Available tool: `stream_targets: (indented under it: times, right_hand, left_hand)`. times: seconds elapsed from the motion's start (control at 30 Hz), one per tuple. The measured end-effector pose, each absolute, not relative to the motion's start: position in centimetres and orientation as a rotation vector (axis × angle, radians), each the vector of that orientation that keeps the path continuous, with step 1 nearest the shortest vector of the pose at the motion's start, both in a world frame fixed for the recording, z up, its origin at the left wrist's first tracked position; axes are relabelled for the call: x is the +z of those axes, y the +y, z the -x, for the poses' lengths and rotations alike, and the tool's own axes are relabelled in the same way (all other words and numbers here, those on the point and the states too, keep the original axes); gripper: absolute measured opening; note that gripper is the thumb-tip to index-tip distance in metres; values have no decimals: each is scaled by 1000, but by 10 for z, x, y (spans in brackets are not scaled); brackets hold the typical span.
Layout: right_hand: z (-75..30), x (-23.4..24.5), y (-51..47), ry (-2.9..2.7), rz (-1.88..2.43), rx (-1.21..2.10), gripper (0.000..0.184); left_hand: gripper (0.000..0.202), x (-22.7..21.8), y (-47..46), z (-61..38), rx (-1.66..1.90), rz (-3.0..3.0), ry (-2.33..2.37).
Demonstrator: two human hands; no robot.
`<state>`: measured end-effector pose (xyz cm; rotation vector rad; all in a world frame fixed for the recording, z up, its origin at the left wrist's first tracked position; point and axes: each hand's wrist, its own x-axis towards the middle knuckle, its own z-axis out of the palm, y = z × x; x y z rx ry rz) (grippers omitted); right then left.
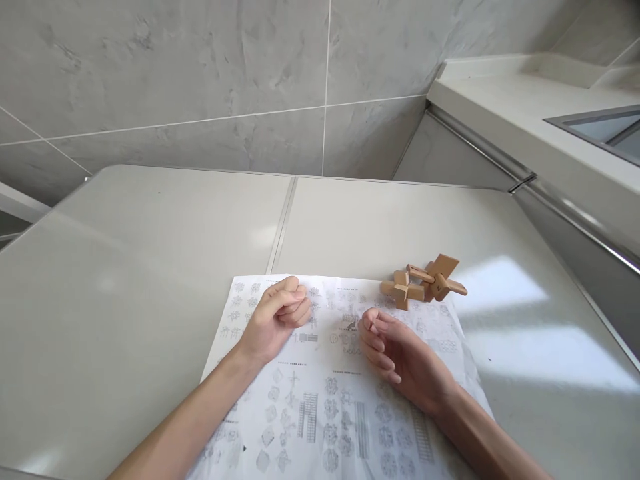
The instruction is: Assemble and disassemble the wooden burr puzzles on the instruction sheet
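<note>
Both of my hands hover over or rest on a printed paper sheet (320,380); I cannot tell whether they touch it. My left hand (281,313) is closed in a fist with the thumb across the fingers, and no object shows in it. My right hand (395,353) is loosely curled, thumb against the index finger, with nothing visible in it. Just beyond the right hand, at the sheet's far right corner, lie interlocking wooden puzzle pieces: a cross-shaped one (401,291) and a larger one with flat blades (442,283). Neither hand touches them.
The sheet lies on a glossy white table (125,300) with a metal seam (283,227) across it. A grey tiled wall (200,67) rises behind. To the right, a white counter (520,100) stands higher than the table.
</note>
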<state>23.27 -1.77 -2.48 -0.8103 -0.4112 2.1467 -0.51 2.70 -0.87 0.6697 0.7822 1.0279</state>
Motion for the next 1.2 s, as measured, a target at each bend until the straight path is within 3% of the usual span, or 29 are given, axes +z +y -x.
stream_targets:
  times: [1.2]
  right_hand:
    - [-232, -23, -16, -395, 814, 2146, 26]
  left_hand:
    - [46, -5, 29, 2, 1039, -676, 780]
